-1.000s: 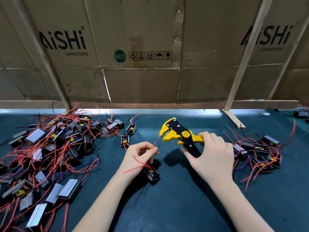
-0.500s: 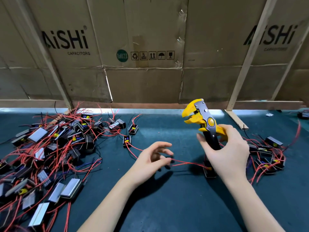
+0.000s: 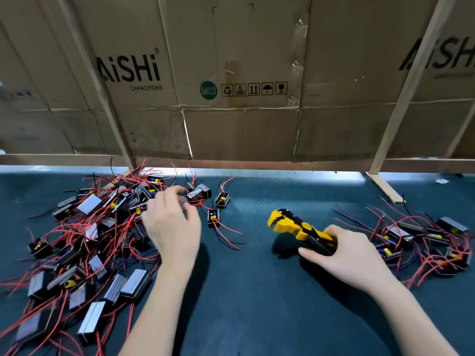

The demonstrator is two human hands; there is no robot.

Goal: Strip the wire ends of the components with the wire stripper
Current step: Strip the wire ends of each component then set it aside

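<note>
My right hand [image 3: 352, 255] grips the handles of the yellow and black wire stripper [image 3: 295, 224], whose jaws point left, low over the dark green mat [image 3: 257, 291]. My left hand [image 3: 172, 224] hovers with spread, loosely curled fingers over the right edge of the big pile of black components with red wires [image 3: 84, 235] on the left. It holds nothing that I can see. A single component [image 3: 213, 217] with trailing red wires lies just right of that hand. A smaller pile of components [image 3: 421, 242] lies to the right of my right hand.
A cardboard wall [image 3: 231, 73] with wooden battens stands along the back of the mat. A wooden foot [image 3: 384, 186] juts onto the mat at the back right. Two more loose components [image 3: 222, 199] lie near the back centre.
My left hand has let go of the component and swung left to the big pile. My right hand has lowered the stripper from upright to near the mat, and the component now lies in the right pile.
</note>
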